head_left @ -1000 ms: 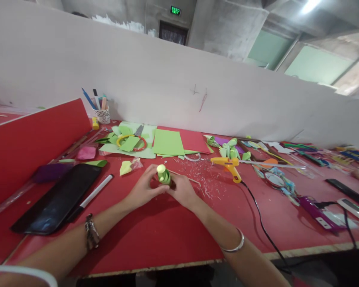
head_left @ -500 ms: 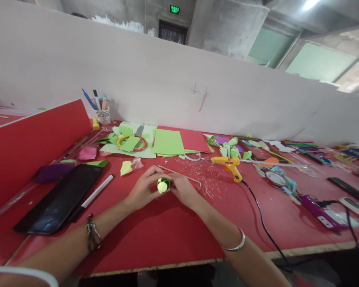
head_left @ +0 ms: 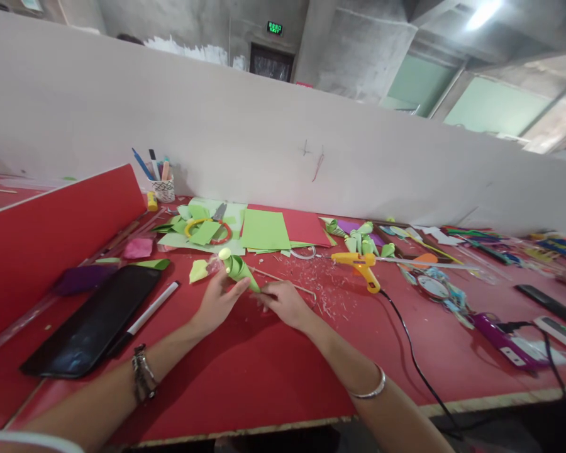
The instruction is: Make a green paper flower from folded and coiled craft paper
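A rolled green paper cone [head_left: 242, 272] with small pale yellow-green round pieces at its wide end is held above the red table, tilted with that end up and to the left. My left hand [head_left: 216, 303] has its thumb and fingers closed around the wide part. At the narrow tip, the fingers of my right hand [head_left: 285, 304] are pinched together on the cone. Just behind lie a crumpled yellow paper scrap [head_left: 199, 271] and a thin stick [head_left: 287, 284].
A yellow glue gun [head_left: 358, 265] with a black cord lies right of my hands. Scissors [head_left: 209, 231] rest on green paper at the back. A black pouch [head_left: 94, 318] and a marker [head_left: 153, 308] lie left. More green cones [head_left: 362, 239] sit behind the glue gun.
The cone has tipped from its opening facing me to lying sideways, wide end up-left. My right hand has shifted from beside the rim to the narrow tip.
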A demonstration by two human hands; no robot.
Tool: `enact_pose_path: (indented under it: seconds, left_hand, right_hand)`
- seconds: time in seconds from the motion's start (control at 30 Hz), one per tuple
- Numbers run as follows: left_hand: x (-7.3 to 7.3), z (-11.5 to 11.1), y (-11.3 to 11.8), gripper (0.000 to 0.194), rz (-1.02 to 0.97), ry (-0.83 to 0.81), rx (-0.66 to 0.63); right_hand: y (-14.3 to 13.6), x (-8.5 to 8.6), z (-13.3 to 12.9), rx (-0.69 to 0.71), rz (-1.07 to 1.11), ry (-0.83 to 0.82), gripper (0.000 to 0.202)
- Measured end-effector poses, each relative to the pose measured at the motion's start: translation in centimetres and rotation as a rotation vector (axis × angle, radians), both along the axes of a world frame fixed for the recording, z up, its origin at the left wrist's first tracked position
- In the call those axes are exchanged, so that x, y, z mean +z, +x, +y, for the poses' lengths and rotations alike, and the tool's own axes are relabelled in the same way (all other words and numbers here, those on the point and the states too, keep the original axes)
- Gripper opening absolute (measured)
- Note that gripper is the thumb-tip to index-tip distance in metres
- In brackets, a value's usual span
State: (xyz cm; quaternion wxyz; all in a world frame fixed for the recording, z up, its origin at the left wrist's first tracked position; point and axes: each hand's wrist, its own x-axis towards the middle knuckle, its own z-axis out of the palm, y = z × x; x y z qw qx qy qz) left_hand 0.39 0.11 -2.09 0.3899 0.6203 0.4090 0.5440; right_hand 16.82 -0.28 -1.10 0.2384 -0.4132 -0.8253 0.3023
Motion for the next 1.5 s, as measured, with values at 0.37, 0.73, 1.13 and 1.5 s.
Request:
enact_pose_path:
  seconds: [0.37,0.73,1.13,1.5]
  left_hand:
    - [0.3,-0.3,0.2,0.017,0.094,-0.051,-0.207]
    - [0.4,-0.3,-0.1,0.019,0.171,-0.072,-0.218]
    - [0.4,0.3,-0.6,0.021,0.108,-0.182,-0.291]
    - [1.1,1.0,-0.6,0.024,0.114,-0.146,-0.316]
  right_hand:
    - [-0.5,-0.5,-0.3,0.065,0.075,-0.084,0.038]
    - [-0.8,-1.1,-0.4,0.053,0.253,-0.321,0.039]
    - [-1.1,-2.0,0.5,0.117,0.38,-0.43,0.035]
    - [-0.7,-2.6,1.1,0.096,0.519,-0.454,0.031]
